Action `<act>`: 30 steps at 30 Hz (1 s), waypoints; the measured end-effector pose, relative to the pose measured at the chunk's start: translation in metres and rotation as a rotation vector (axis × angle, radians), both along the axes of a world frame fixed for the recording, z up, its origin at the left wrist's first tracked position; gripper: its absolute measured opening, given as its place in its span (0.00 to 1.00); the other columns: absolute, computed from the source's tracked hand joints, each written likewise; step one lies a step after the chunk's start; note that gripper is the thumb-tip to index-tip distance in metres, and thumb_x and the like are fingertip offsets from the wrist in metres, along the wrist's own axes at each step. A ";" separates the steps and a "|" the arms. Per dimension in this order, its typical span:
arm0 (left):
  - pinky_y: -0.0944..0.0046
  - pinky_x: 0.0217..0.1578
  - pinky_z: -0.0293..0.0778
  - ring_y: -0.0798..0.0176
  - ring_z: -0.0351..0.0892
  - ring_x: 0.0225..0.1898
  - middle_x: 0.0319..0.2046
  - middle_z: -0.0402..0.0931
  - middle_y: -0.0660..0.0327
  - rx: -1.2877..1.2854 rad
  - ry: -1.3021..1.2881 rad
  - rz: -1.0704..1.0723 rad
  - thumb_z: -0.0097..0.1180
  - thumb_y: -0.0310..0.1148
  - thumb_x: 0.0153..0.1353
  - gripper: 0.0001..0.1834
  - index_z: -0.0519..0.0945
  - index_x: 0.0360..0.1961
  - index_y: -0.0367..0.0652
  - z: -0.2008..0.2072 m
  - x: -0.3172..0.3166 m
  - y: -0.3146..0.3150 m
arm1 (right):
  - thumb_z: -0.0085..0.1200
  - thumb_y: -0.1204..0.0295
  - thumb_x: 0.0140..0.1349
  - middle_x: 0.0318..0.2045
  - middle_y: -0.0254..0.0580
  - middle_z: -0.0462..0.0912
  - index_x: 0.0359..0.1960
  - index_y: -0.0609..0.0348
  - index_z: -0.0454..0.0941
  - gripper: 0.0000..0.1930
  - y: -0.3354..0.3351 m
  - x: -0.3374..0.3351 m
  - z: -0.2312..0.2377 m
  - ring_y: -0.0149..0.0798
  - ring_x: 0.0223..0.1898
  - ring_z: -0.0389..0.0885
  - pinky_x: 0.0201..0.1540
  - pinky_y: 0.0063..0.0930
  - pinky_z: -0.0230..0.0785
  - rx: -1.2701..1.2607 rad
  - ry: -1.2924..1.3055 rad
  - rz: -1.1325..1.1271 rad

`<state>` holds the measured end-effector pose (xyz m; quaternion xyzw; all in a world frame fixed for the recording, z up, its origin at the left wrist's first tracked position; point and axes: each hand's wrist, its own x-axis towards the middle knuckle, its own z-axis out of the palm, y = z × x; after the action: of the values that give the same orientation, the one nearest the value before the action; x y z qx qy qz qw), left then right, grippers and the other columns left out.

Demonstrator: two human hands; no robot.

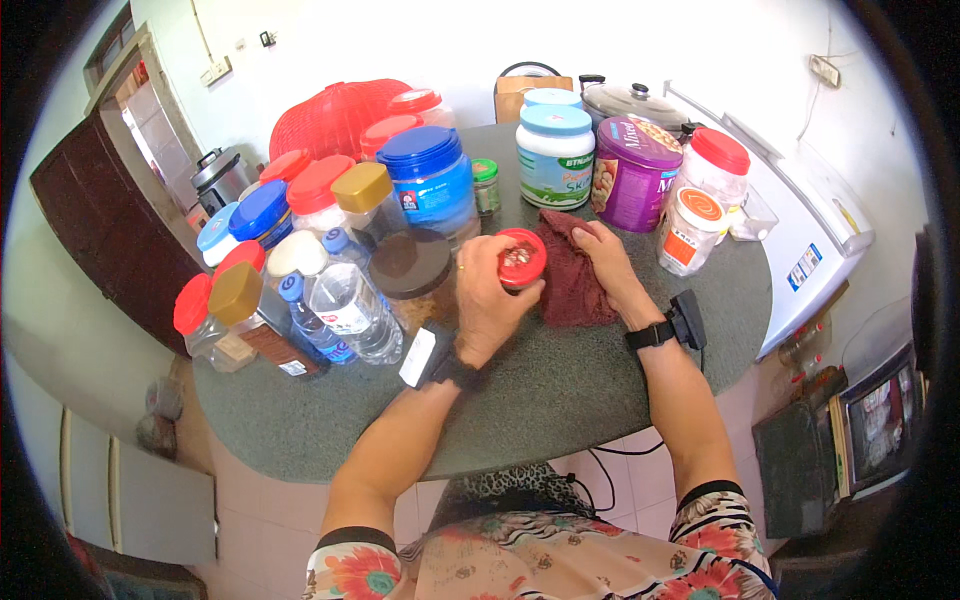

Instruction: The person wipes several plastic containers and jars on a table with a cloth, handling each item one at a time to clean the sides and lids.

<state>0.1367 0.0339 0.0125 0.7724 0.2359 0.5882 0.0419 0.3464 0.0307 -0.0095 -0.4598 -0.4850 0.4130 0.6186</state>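
Over the middle of the table, my left hand (487,300) is wrapped round a small jar with a red top (522,262). Pale and brownish patches show in the centre of that top; the jar's body is mostly hidden by my fingers. Just to its right, a dark maroon cloth (572,280) lies bunched on the table, and my right hand (608,262) grips its upper right part. Left of my left hand stands a wide jar with a dark brown lid (410,263). A small green-lidded jar (485,185) stands behind.
Many jars and bottles crowd the left side of the grey table (300,430), including a blue-lidded tub (425,180) and a clear bottle (355,315). A white tub (555,160), a purple tin (637,175) and an orange-labelled jar (690,232) stand at the right.
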 end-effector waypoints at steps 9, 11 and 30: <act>0.52 0.51 0.68 0.45 0.71 0.50 0.45 0.71 0.52 -0.100 0.099 0.039 0.75 0.27 0.36 0.36 0.71 0.49 0.42 -0.016 -0.003 0.007 | 0.51 0.68 0.69 0.44 0.38 0.79 0.49 0.65 0.72 0.14 -0.002 -0.003 -0.005 0.28 0.45 0.77 0.49 0.24 0.70 0.035 0.042 0.028; 0.52 0.51 0.68 0.45 0.71 0.50 0.46 0.71 0.52 -0.114 0.108 0.039 0.75 0.28 0.37 0.35 0.71 0.49 0.42 -0.016 -0.003 0.008 | 0.53 0.68 0.68 0.43 0.37 0.79 0.49 0.65 0.73 0.14 -0.003 -0.003 -0.004 0.29 0.44 0.77 0.49 0.25 0.70 0.037 0.058 0.029; 0.51 0.55 0.66 0.43 0.66 0.55 0.52 0.67 0.48 -0.162 0.161 0.160 0.72 0.28 0.44 0.38 0.67 0.57 0.42 -0.022 0.002 0.004 | 0.55 0.69 0.66 0.42 0.36 0.80 0.48 0.64 0.73 0.13 0.000 0.004 0.000 0.27 0.42 0.77 0.47 0.24 0.70 0.155 0.064 -0.102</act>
<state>0.1392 0.0377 -0.0097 0.7901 0.3459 0.5047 0.0382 0.3500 0.0303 -0.0094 -0.4212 -0.4716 0.3566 0.6878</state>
